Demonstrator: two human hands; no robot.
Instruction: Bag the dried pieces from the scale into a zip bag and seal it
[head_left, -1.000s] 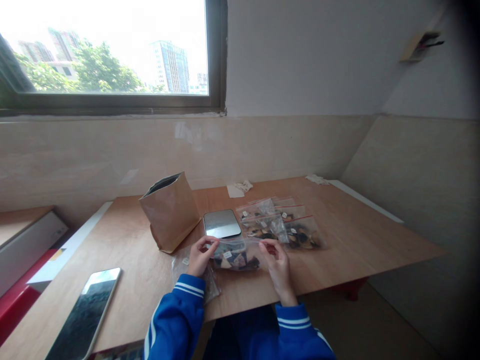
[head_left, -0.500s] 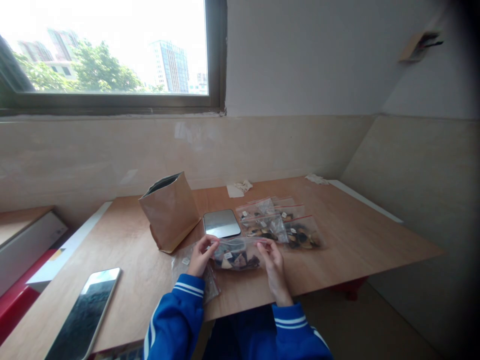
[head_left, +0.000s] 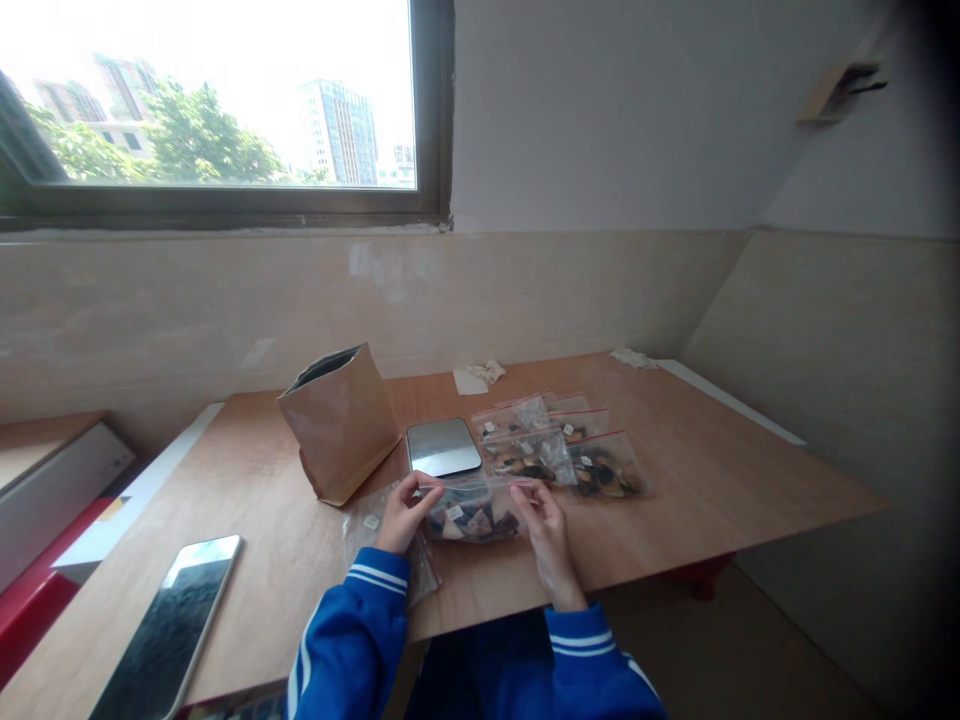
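Between my hands is a clear zip-lock bag (head_left: 480, 515) with dark and pale chunky pieces and a small white label inside. My left hand (head_left: 405, 510) pinches the bag's top edge at its left end. At the right end of that edge, my right hand (head_left: 544, 515) pinches with thumb and fingers. Partly beneath my left hand lies a flat clear plastic bag (head_left: 367, 525) with a white label. Just behind the held bag sits a small scale (head_left: 443, 447) with a shiny top.
Several filled zip-lock bags (head_left: 604, 470) overlap right of the scale. An open brown paper bag (head_left: 341, 425) stands at the left. A phone (head_left: 172, 625) lies at the front left. Crumpled tissue (head_left: 487, 372) rests by the wall, and the wooden table (head_left: 712, 480) has its front edge near me.
My left fingers have shifted slightly to the right along the held bag's top edge. My right fingers have moved a little to the left. Everything else stays put.
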